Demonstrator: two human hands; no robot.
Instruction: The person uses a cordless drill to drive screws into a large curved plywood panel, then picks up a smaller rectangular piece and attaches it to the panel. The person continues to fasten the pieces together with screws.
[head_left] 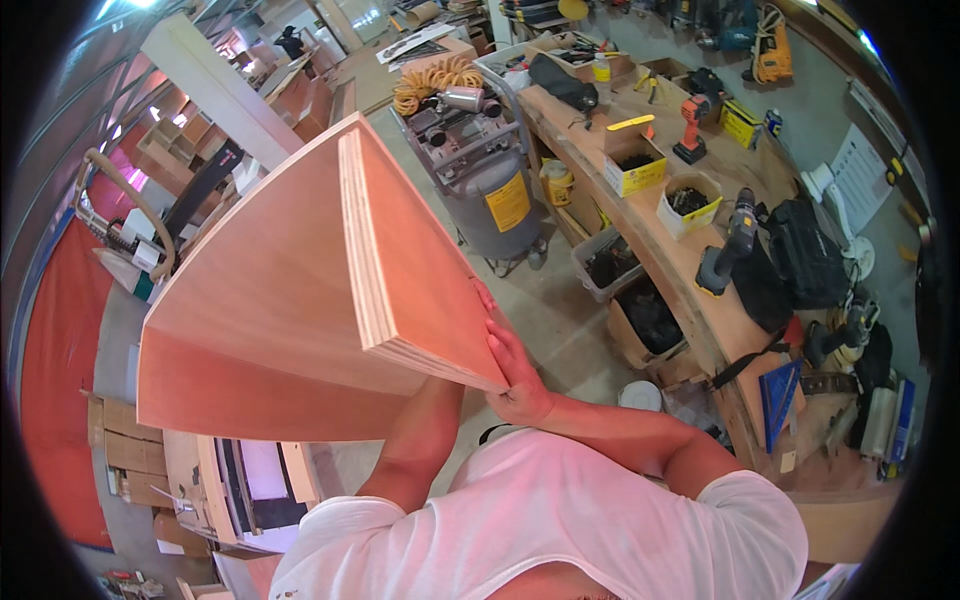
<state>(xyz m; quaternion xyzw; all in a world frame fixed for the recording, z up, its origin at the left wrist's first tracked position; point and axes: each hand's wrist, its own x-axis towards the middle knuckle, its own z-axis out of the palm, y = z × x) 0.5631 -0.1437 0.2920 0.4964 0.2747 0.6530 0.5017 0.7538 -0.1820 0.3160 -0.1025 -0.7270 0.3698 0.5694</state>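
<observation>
A large reddish-brown plywood piece [270, 260] is held up in front of me. It has a broad panel joined to a thick board [420, 270] whose pale layered edge faces up and toward me. My right hand [515, 375] is closed on the near right edge of that board, fingers along its face. My left forearm [425, 430] runs up behind the plywood, which hides most of my left hand. Some fingertips [484, 293] show at the board's right edge; whose hand they belong to is hard to make out.
On my right a long wooden workbench [660, 255] carries cordless drills [735, 245], boxes of screws [690, 195] and a blue square [778, 395]. An air compressor [490, 195] with a coiled orange hose stands beyond the plywood. A white post [215, 85] rises at far left.
</observation>
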